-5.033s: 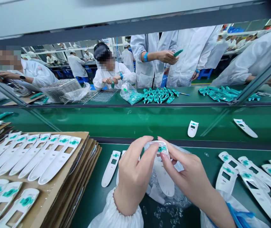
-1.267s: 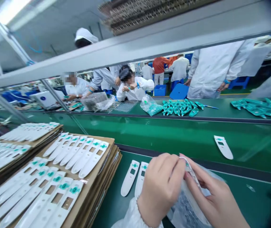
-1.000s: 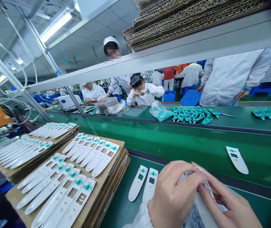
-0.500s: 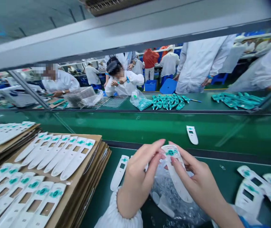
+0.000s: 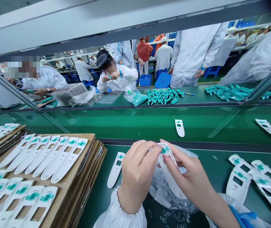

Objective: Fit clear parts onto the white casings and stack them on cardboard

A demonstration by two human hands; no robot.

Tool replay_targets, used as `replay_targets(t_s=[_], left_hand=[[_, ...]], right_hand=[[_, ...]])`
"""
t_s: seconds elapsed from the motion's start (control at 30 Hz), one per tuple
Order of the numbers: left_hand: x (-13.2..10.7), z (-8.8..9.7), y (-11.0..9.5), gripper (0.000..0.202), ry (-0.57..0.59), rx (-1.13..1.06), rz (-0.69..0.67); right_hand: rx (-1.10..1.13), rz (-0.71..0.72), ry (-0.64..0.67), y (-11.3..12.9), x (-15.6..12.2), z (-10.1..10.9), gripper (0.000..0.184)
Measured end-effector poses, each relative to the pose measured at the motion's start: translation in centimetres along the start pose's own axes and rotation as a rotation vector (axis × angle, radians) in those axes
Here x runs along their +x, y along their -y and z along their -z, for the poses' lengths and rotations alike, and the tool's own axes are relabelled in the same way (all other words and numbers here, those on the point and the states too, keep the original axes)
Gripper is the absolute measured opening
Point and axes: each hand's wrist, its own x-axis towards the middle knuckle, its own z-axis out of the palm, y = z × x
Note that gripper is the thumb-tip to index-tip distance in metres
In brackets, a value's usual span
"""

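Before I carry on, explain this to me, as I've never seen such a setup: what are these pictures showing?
No robot here: the grips are a person's bare left hand and right hand. Every picture comes from one camera worn on that person's head, looking forward and down. The right hand holds a white shell with a green piece near its top; the left hand's fingers are at that end. Below lies a clear plastic bag. On the green bench, similar shells sit in rows on stacked cardboard at left; others overlap at right.
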Motion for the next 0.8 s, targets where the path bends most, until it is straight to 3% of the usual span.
replay_targets(t_s=[0.4, 0.6, 0.7, 0.8], left_hand=[[0.24, -0.03, -0.29, 0.015, -0.023, -0.071, 0.121], [-0.05, -0.34, -0.18, 0.016, -0.033, 0.067, -0.024], [-0.17, -0.23, -0.42, 0.018, -0.023, -0.017, -0.068], [-0.14, 0.09, -0.67, 0.023, -0.027, -0.149, 0.001]], right_hand=[[0.011, 0.013, 0.005, 0.56, 0.08, -0.01, 0.042], [-0.024, 0.038, -0.018, 0.45, 0.07, 0.03, 0.04], [-0.027, 0.025, -0.015, 0.39, 0.02, 0.2, 0.04], [-0.034, 0.016, -0.013, 0.38, 0.05, 0.26, 0.04]])
